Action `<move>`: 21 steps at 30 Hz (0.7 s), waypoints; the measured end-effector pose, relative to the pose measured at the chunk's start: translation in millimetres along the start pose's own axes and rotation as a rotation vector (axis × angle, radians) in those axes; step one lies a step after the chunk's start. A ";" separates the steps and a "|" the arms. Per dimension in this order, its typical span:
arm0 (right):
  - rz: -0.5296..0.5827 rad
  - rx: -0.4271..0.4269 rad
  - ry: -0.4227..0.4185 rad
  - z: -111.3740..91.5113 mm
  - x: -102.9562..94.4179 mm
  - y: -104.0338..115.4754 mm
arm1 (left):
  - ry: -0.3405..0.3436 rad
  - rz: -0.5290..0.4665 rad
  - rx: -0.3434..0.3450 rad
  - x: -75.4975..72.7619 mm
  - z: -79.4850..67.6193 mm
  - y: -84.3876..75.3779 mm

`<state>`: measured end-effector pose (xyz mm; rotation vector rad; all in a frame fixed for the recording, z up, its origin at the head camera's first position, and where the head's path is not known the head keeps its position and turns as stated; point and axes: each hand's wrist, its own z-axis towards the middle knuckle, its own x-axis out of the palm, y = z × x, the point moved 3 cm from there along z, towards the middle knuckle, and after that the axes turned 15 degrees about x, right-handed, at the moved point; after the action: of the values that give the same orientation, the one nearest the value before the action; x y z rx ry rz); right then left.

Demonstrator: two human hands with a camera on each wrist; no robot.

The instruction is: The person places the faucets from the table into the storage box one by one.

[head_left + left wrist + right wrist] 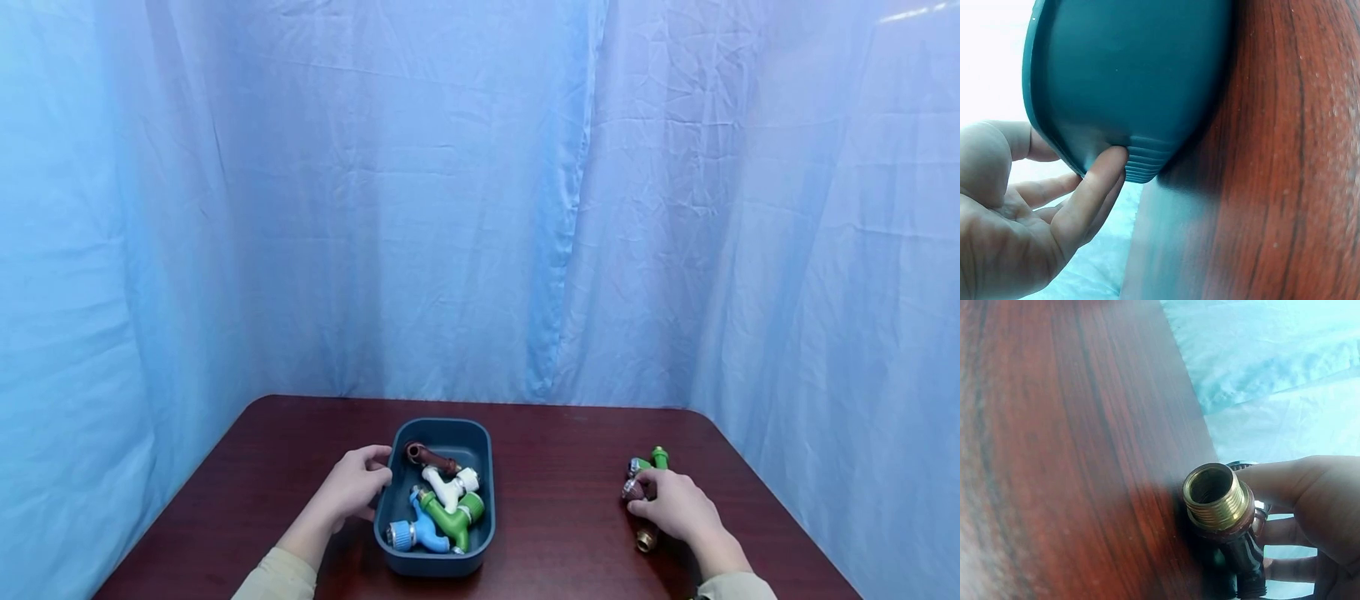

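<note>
A dark blue bin (487,500) holds several taps: a blue tap (425,529), a green tap (453,521), a white tap (450,485) and a brown tap (433,458). My left hand (352,485) is at the bin's left side, its fairly straight fingers (1094,187) touching the ribbed outer wall. Over at the right, my right hand (678,504) holds another brown tap (633,490) by its handle end. That tap's brass threaded end (1213,497) faces the right wrist camera, while the palm and fingers hide part of its body.
Just beyond my right hand lies another green tap (660,457), partly covered by the hand. The dark red wooden table (555,500) has rounded far corners. Light blue curtains (450,208) hang behind it and along both sides.
</note>
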<state>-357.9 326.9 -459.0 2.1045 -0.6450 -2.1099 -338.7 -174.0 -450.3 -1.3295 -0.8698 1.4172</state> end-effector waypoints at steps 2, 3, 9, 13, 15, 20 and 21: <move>0.000 -0.004 -0.014 0.5 -1.9 0.7 | -0.001 0.002 0.001 0.0 0.0 -0.7; 0.001 -0.006 -0.021 0.7 -3.0 1.2 | -0.002 0.002 -0.001 -0.1 0.0 -0.9; 0.048 -0.048 -0.092 -0.2 -13.5 7.6 | -0.001 -0.008 0.006 -0.9 0.2 -1.0; 0.117 -0.096 -0.138 -5.8 -25.2 13.1 | -0.001 -0.010 0.004 -1.2 -0.3 -0.4; 0.146 -0.114 -0.151 -9.2 -31.0 14.2 | 0.001 -0.006 0.002 -1.5 -0.8 -0.1; 0.181 -0.117 -0.186 -16.7 -47.8 11.6 | 0.009 0.002 0.009 -1.1 -1.1 0.1; 0.186 -0.121 -0.202 -18.1 -51.8 10.8 | 0.010 0.001 0.011 -0.9 -1.0 0.1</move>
<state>-340.3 331.4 -406.1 1.7131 -0.6852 -2.2117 -337.8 -175.0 -450.3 -1.3275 -0.8539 1.4135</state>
